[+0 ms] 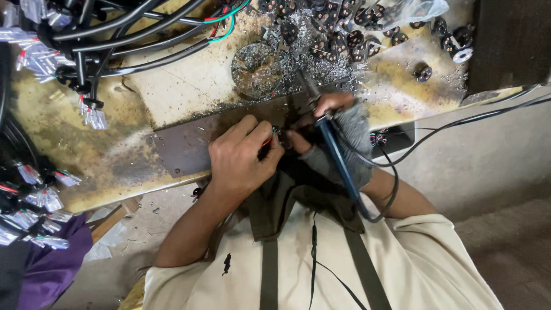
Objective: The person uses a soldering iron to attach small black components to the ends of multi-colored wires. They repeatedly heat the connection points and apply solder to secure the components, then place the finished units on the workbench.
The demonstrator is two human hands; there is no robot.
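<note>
Left hand (pixel 241 158): bare, back facing up, fingers curled tight into a pinch at the tips. Right hand (pixel 338 138): in grey fingerless glove, fingers closed in a grip. Both forearms bare, angled inward; hands nearly meet, fingertips close together.

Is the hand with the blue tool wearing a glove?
Yes, the right hand gripping the blue tool wears a grey fingerless glove, while the left hand is bare.

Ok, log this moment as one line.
left hand: pinching red and green wires | right hand: gloved, gripping blue-handled soldering iron | surface: dark metal plate on stained workbench
</note>
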